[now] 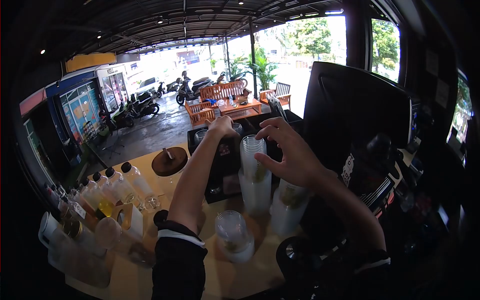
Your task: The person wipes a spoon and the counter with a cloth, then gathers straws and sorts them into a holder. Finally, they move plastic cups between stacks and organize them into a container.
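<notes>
As the left hand (pixel 221 126) reaches out, fingers unreadable, the right hand (pixel 291 150) frames stacked cups (pixel 248 164) with spread fingers; gripping would likely need closing.

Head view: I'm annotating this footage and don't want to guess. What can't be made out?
All in the head view:
What the left hand touches: its own back hides the fingertips.
Whether the right hand touches the clear cup stack: thumb and stack overlap along the line of sight.
The print on the black box: too small to read.
</notes>
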`<move>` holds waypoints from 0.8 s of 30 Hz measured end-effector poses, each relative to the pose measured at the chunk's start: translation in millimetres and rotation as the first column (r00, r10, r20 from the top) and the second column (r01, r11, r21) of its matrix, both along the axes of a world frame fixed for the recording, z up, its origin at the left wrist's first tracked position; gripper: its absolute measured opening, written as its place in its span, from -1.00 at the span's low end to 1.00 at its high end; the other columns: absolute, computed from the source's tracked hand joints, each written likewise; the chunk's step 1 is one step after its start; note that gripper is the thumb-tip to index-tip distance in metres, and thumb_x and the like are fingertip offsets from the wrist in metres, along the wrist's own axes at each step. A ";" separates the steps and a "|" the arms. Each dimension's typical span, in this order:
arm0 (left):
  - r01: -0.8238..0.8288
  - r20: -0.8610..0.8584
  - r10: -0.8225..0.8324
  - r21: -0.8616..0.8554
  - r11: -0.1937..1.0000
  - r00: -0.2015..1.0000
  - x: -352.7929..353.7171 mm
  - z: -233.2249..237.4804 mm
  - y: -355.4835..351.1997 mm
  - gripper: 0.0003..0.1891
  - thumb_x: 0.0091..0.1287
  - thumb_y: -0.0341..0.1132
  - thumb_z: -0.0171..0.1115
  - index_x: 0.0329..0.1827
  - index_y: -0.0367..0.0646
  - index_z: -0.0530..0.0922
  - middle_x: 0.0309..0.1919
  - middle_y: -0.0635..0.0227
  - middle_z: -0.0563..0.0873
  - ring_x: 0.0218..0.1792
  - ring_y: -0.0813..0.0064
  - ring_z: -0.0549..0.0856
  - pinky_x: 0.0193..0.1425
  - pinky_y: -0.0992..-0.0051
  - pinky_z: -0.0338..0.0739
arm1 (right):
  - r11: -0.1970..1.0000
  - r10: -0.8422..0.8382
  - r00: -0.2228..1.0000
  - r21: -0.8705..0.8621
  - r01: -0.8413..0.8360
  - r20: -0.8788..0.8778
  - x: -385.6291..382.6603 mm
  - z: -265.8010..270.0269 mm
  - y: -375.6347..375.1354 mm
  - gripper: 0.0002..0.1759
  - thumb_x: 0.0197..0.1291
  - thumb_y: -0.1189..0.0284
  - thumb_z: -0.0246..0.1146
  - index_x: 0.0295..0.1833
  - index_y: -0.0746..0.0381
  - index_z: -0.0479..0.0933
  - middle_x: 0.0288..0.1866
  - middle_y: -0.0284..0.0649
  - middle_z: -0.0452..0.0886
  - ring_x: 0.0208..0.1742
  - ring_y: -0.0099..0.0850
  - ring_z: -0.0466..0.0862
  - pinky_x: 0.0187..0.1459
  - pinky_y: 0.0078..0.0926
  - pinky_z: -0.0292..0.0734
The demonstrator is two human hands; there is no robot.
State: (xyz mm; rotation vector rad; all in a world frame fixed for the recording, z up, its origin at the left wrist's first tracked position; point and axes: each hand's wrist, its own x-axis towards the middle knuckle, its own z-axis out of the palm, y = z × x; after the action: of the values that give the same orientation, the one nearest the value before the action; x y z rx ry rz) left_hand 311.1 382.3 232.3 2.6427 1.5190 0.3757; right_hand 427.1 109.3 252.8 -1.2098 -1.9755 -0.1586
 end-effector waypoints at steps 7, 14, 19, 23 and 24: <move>-0.094 -0.215 0.096 0.018 0.995 0.972 10.7 7.2 -21.8 -0.13 -0.20 0.10 0.37 0.24 -0.15 0.39 0.19 0.10 0.48 0.23 0.22 0.46 0.41 0.00 -0.03 | 1.000 0.005 1.000 -0.008 -0.005 0.000 -0.3 -6.1 -12.0 -0.63 0.07 0.32 0.31 -0.03 0.19 0.41 0.14 -0.14 0.34 0.02 -0.25 0.50 -0.03 -0.34 0.47; 0.108 0.060 -0.145 0.411 0.905 0.988 -47.1 -7.4 -52.7 -0.18 -0.02 0.10 0.30 0.27 -0.20 0.31 0.15 0.01 0.50 0.22 0.13 0.45 0.35 0.14 0.17 | 0.996 0.082 0.992 -0.024 -0.084 -0.100 -18.7 -24.2 -23.8 -0.77 0.11 0.36 0.25 -0.21 0.27 0.44 -0.13 -0.19 0.48 -0.16 -0.29 0.58 -0.17 -0.39 0.47; 0.340 0.123 -0.425 0.422 0.840 0.897 -108.2 -9.7 -167.4 -0.45 0.18 -0.13 0.23 0.20 -0.19 0.36 0.04 0.05 0.57 0.08 0.13 0.55 0.20 0.25 0.35 | 0.964 0.043 0.968 -0.245 -0.105 -0.246 -46.8 -66.5 -49.7 -0.72 0.14 0.38 0.28 -0.44 0.33 0.39 -0.49 -0.33 0.47 -0.47 -0.55 0.50 -0.40 -0.57 0.41; 0.407 0.451 -0.444 0.181 0.895 0.775 -160.3 -57.9 -220.8 -0.46 0.15 -0.29 0.20 0.20 -0.25 0.31 0.06 0.04 0.51 0.16 0.12 0.47 0.23 0.19 0.32 | 0.895 0.079 0.853 -0.341 -0.289 -0.516 -55.1 -131.6 -57.9 -0.27 -0.11 0.21 0.46 0.12 0.31 0.31 0.05 -0.09 0.44 -0.03 -0.34 0.51 -0.04 -0.37 0.46; 0.404 0.457 -0.436 0.171 0.899 0.775 -171.3 -72.5 -232.1 -0.46 0.15 -0.29 0.20 0.20 -0.25 0.31 0.06 0.04 0.51 0.16 0.12 0.47 0.23 0.19 0.32 | 0.786 0.023 0.824 -0.500 -0.365 -0.566 -53.7 -144.1 -54.9 0.10 -0.25 0.21 0.54 0.33 0.30 0.01 0.26 0.00 0.25 0.22 -0.21 0.36 0.19 -0.25 0.34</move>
State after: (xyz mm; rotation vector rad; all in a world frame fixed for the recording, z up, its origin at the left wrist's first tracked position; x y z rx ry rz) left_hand 139.8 150.2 159.8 2.5485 0.7474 0.9682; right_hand 373.5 54.4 108.7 -1.2169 -1.6571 0.8954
